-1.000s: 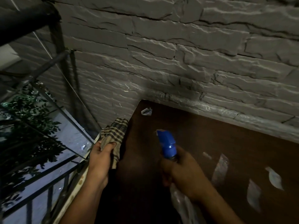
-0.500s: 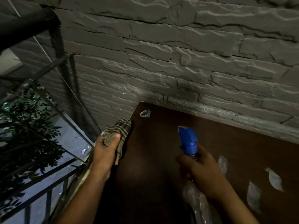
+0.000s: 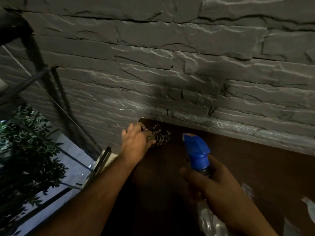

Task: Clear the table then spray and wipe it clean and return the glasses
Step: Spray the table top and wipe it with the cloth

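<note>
The dark brown table [image 3: 247, 169] runs along a grey stone wall. At its far left corner my left hand [image 3: 136, 142] holds a bunched checked cloth [image 3: 161, 136] down on the tabletop. My right hand [image 3: 214, 188] grips a clear spray bottle [image 3: 208, 217] by the neck, its blue nozzle head [image 3: 196, 150] upright above the table. The small shiny scrap that lay in the corner is hidden under the cloth or hand. No glasses are in view.
The grey stone wall [image 3: 170, 74] stands right behind the table. Pale wet patches [image 3: 310, 208] show on the tabletop at the right. A metal railing [image 3: 100, 160] and green foliage [image 3: 25, 150] lie to the left, below the table edge.
My left hand has carried the cloth from the table's left edge forward onto the far corner. My right hand with the bottle has shifted right and closer to me.
</note>
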